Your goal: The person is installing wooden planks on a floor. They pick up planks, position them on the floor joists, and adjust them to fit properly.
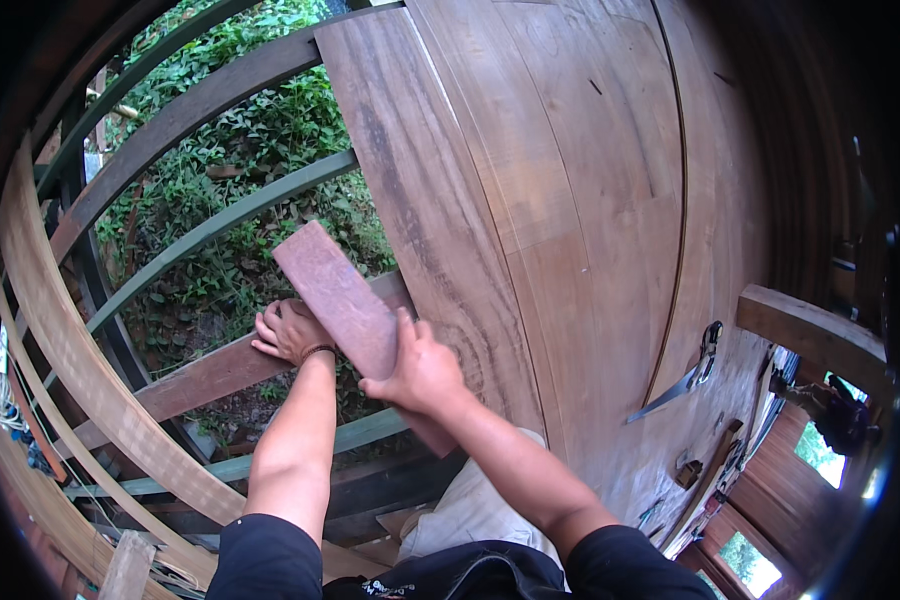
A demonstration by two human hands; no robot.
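Gripping a reddish short board (pixel 342 300) at frame centre, the right hand (pixel 420 370) is closing round its lower edge, tilting it against the laid planks (pixel 530 180) | left hand (pixel 288 332) is clasping the joist (pixel 210 375) beneath, seemingly bracing | handsaw (pixel 682 375) lying right.

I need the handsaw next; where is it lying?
In the head view, the handsaw lies on the plank floor, right of the right hand.
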